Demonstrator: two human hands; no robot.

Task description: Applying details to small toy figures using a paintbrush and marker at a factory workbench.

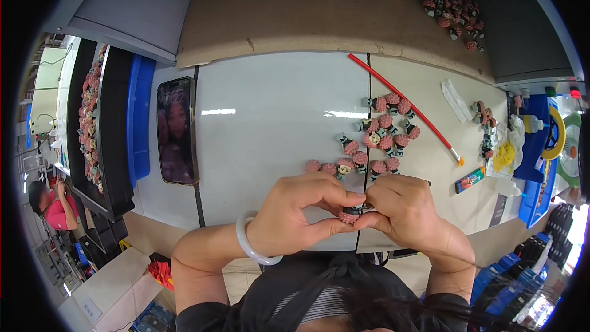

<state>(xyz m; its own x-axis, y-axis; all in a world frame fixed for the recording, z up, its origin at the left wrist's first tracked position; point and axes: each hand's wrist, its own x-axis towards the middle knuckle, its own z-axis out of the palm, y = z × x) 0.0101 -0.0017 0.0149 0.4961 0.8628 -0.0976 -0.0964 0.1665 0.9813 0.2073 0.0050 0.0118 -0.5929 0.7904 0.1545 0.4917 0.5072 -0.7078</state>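
Left hand and right hand are pinching one small pink figurine together at 6 o'clock; slipping fingertips could be dropping it among the figurine cluster at 12 o'clock.

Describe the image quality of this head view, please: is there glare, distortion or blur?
Head view: strong fisheye bending, so the white table edges curve and the corners go black; bright streaks of glare lie on the table, and the phone screen reflects; light is even, with soft shadows; the hands, left and right, and the small figure between them look sharp.
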